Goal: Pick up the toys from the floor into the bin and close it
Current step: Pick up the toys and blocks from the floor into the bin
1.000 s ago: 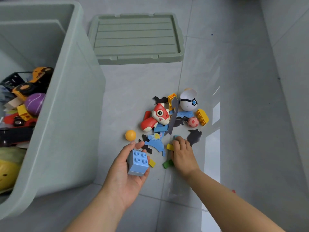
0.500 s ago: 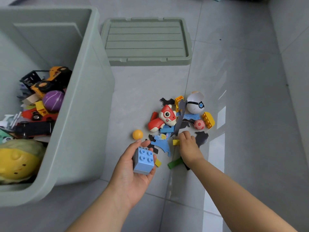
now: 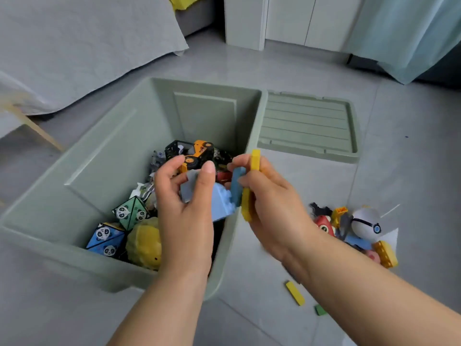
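Over the bin (image 3: 82,156), my left hand (image 3: 184,211) holds a light blue block (image 3: 220,204). My right hand (image 3: 272,203) pinches a yellow stick (image 3: 255,159) and a blue piece (image 3: 236,186) by the bin's right wall. I think I am at the dropping step. Next I should let go, then get more toys (image 3: 354,228) from the floor (image 3: 399,171). The lid (image 3: 306,126) lies off, beside the bin.

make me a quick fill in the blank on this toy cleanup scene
1. The left hand holds a light ____ brick over the bin.
2. The lid lies on the ____ beside the bin.
3. The right hand grips a blue piece and a ____ stick.

Missing words: blue; floor; yellow
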`<move>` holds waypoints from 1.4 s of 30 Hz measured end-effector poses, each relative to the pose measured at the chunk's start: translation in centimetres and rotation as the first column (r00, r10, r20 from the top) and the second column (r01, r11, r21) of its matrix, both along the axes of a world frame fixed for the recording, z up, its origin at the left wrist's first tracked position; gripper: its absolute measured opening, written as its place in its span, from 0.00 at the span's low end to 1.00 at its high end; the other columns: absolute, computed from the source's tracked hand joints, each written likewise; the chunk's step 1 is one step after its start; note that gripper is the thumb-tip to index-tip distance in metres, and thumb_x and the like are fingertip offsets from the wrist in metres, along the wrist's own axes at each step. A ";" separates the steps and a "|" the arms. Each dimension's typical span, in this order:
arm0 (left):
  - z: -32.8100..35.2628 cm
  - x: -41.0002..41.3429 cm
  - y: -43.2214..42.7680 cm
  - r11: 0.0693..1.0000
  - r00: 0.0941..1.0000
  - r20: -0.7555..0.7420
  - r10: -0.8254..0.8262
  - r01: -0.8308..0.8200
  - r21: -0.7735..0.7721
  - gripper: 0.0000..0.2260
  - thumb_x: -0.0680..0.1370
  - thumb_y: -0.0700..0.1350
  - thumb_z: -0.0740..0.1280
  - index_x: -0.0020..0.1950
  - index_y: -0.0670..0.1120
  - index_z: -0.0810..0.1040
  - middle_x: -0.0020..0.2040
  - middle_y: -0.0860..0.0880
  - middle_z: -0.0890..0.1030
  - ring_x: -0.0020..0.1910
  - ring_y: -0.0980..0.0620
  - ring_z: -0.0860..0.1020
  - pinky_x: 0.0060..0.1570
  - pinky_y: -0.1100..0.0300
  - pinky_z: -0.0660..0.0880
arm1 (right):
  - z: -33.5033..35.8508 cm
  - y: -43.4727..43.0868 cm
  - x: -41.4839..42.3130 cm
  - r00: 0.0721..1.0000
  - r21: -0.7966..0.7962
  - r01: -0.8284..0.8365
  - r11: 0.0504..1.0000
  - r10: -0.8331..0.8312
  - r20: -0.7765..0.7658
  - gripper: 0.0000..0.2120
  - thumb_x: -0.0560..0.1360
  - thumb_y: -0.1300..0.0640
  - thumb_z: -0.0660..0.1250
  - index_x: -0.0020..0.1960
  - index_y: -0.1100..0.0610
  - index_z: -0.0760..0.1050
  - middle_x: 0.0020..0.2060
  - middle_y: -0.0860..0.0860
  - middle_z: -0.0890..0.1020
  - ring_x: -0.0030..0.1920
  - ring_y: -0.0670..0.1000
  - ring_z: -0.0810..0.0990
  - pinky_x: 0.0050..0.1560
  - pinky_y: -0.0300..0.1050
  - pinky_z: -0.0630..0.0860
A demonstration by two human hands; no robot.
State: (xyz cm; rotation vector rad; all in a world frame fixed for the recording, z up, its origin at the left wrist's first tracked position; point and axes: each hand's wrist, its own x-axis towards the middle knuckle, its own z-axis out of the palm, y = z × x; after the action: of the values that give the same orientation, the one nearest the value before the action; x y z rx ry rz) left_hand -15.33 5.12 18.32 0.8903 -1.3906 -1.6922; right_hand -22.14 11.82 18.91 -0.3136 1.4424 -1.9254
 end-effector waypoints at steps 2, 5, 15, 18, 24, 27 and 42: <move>-0.6 0.9 -2.4 0.996 0.990 0.116 0.080 -0.075 -0.045 0.22 0.73 0.51 0.69 0.65 0.54 0.67 0.50 0.56 0.76 0.42 0.66 0.77 0.38 0.76 0.70 | -0.9 -3.6 0.7 0.987 0.037 -0.078 0.996 0.072 0.146 0.09 0.75 0.62 0.57 0.51 0.56 0.74 0.39 0.52 0.77 0.42 0.54 0.73 0.39 0.46 0.69; -2.3 2.6 -4.6 0.992 0.933 0.359 0.023 0.023 -0.123 0.33 0.72 0.50 0.70 0.74 0.53 0.58 0.64 0.55 0.72 0.60 0.61 0.70 0.55 0.67 0.64 | -1.8 -6.5 1.9 0.932 0.031 -0.091 0.995 0.074 0.355 0.14 0.78 0.62 0.56 0.62 0.59 0.72 0.49 0.53 0.78 0.46 0.51 0.78 0.49 0.48 0.75; -1.7 1.1 2.9 0.837 0.838 0.055 -0.544 0.546 -0.040 0.22 0.63 0.50 0.75 0.55 0.55 0.73 0.44 0.51 0.81 0.42 0.58 0.80 0.41 0.69 0.74 | -3.8 7.1 -3.6 0.984 0.072 0.171 0.983 -0.174 0.026 0.12 0.76 0.66 0.58 0.49 0.55 0.77 0.47 0.50 0.82 0.48 0.49 0.79 0.52 0.42 0.74; -4.2 0.7 7.3 0.647 0.629 0.153 -0.762 0.748 0.147 0.18 0.64 0.50 0.74 0.52 0.55 0.75 0.47 0.52 0.80 0.43 0.57 0.79 0.42 0.68 0.75 | -10.9 14.2 -4.7 0.959 0.596 0.232 0.769 -0.080 -0.270 0.05 0.75 0.63 0.64 0.48 0.55 0.75 0.42 0.50 0.78 0.45 0.51 0.77 0.45 0.44 0.72; -9.3 0.3 9.8 0.683 0.512 0.473 -0.717 0.654 0.326 0.11 0.74 0.40 0.68 0.51 0.54 0.72 0.46 0.52 0.78 0.38 0.62 0.77 0.35 0.74 0.70 | -24.0 20.2 -1.3 0.823 0.980 0.091 0.179 0.541 -0.175 0.30 0.69 0.51 0.71 0.68 0.48 0.64 0.64 0.52 0.66 0.63 0.56 0.67 0.63 0.46 0.68; -11.0 0.0 9.6 0.729 0.503 0.540 -0.674 0.572 0.377 0.08 0.76 0.42 0.65 0.52 0.53 0.73 0.46 0.50 0.78 0.45 0.55 0.78 0.46 0.63 0.72 | -25.3 21.1 -1.7 0.777 0.948 0.179 0.264 0.553 -0.300 0.18 0.74 0.54 0.66 0.63 0.49 0.70 0.62 0.51 0.68 0.62 0.54 0.65 0.60 0.43 0.67; -13.5 -1.6 12.4 0.354 0.516 0.192 -0.835 0.238 0.904 0.26 0.74 0.67 0.54 0.59 0.53 0.78 0.58 0.44 0.79 0.58 0.40 0.76 0.61 0.41 0.67 | -16.3 18.8 3.3 0.978 0.353 0.204 0.913 -0.179 -0.103 0.12 0.69 0.66 0.72 0.47 0.52 0.80 0.46 0.50 0.80 0.41 0.45 0.74 0.46 0.38 0.76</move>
State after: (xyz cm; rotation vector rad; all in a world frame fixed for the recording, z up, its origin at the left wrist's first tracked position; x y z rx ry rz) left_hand -16.97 17.48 4.86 1.7867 -1.4370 -2.9433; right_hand -18.86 30.60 2.64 -0.0672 1.8974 -1.7608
